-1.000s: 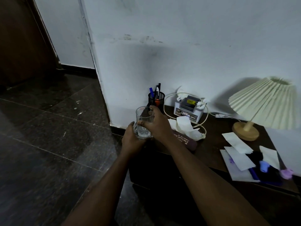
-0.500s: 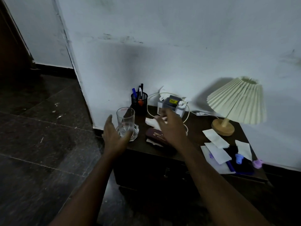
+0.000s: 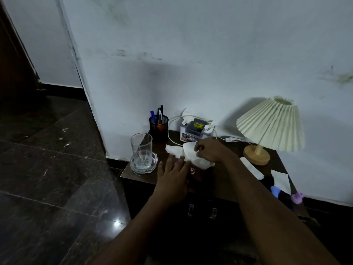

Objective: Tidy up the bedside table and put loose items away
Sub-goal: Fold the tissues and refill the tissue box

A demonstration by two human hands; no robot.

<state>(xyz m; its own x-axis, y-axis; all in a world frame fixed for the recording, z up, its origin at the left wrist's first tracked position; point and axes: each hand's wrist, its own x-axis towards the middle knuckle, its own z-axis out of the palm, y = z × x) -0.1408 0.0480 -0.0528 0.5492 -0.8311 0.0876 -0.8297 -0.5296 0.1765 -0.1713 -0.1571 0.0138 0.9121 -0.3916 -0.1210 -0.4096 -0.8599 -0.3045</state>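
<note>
The dark wooden bedside table (image 3: 227,176) stands against the white wall. A clear drinking glass (image 3: 141,148) stands upright in a glass ashtray (image 3: 143,163) at the table's front left corner. My left hand (image 3: 172,177) lies flat, fingers spread, on a maroon glasses case (image 3: 197,172). My right hand (image 3: 210,151) pinches crumpled white tissue (image 3: 188,153) lying on the case's far side. Loose white papers (image 3: 252,167) lie to the right, near blue (image 3: 275,190) and purple (image 3: 297,197) small items.
A black mesh pen holder (image 3: 159,127) and a small white box (image 3: 196,131) with a looped cable stand at the back. A pleated cream lamp (image 3: 271,125) on a wooden base sits at the right. Dark tiled floor (image 3: 57,178) lies to the left. Two drawer handles (image 3: 202,210) show below.
The glass was set down in the ashtray and both hands left it. My left hand moved right onto the glasses case and my right hand took hold of the tissue.
</note>
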